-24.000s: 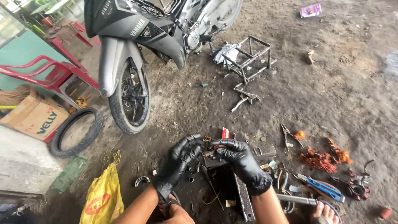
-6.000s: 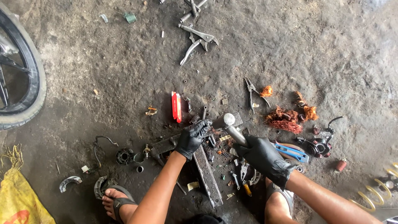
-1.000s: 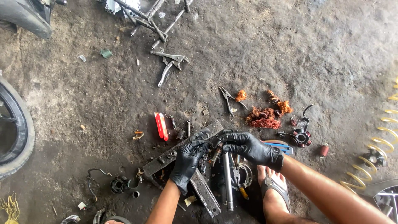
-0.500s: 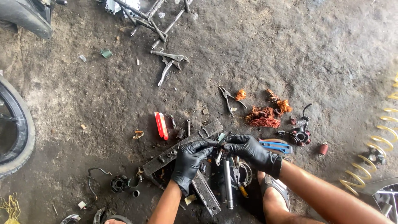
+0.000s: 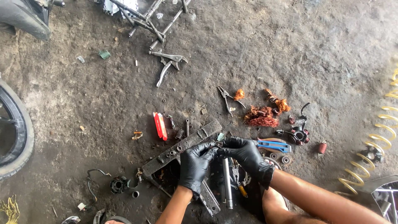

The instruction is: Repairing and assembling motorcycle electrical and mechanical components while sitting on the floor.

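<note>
Left hand [image 5: 195, 166] closed in; right hand [image 5: 246, 155] stays pinching small part [image 5: 218, 144].

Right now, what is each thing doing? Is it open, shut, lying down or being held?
Left hand: gloved, fingers pinched on a small part.
Right hand: gloved, fingers pinched on the same small part.
Locking pliers: lying on the ground, untouched.
Small pliers: lying flat, handles spread.
Red tool: lying flat.
Metal tube: lying under the hands.
Blue-handled tool: lying beside the right hand.
Copper wire: in a loose tangle.
</note>
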